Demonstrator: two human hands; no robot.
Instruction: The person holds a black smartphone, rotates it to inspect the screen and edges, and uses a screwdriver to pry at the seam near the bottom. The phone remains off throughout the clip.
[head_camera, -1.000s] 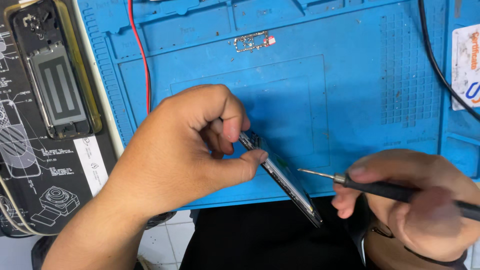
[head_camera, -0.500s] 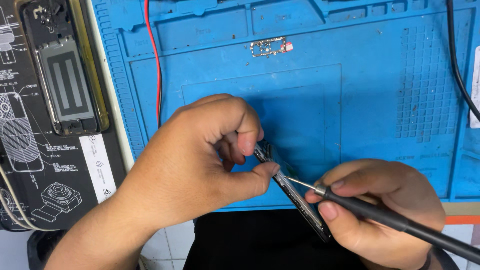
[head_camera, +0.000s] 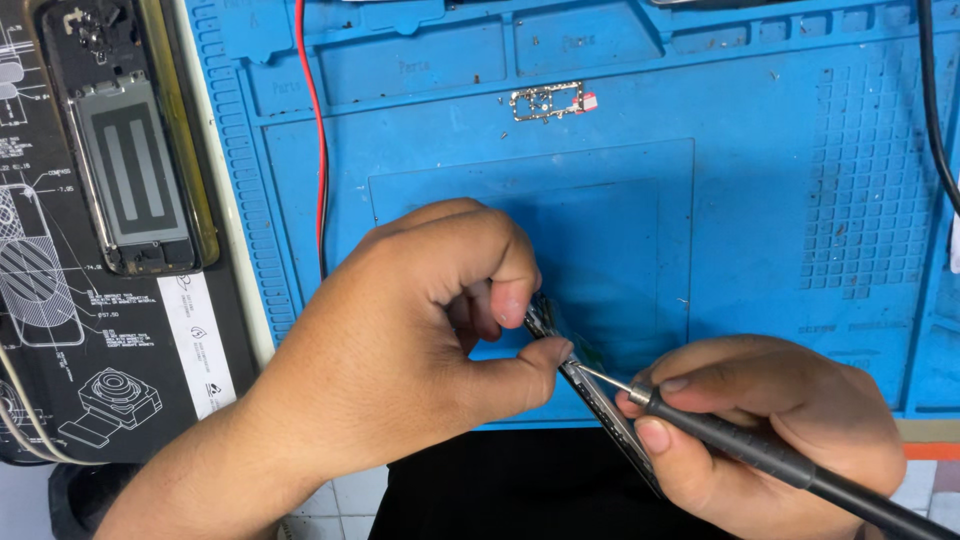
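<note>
My left hand (head_camera: 420, 330) pinches a narrow circuit board (head_camera: 598, 398) edge-on between thumb and fingers, low over the front edge of a blue work mat (head_camera: 760, 200). In my right hand (head_camera: 790, 430) is a thin dark screwdriver (head_camera: 760, 452), gripped like a pen. Its metal tip touches the board just beside my left thumb. The board runs diagonally down to the right and passes behind my right fingers.
A small metal bracket with a pink tab (head_camera: 550, 101) lies on the mat at the back. A red wire (head_camera: 318, 130) runs down the mat's left side. A opened phone frame (head_camera: 125, 140) rests on a black printed sheet (head_camera: 90, 340) at the left. A black cable (head_camera: 935, 100) hangs at the right.
My right hand has moved left with the screwdriver, bringing its tip from clear of the board to onto it by my left thumb. The left hand keeps its hold on the board.
</note>
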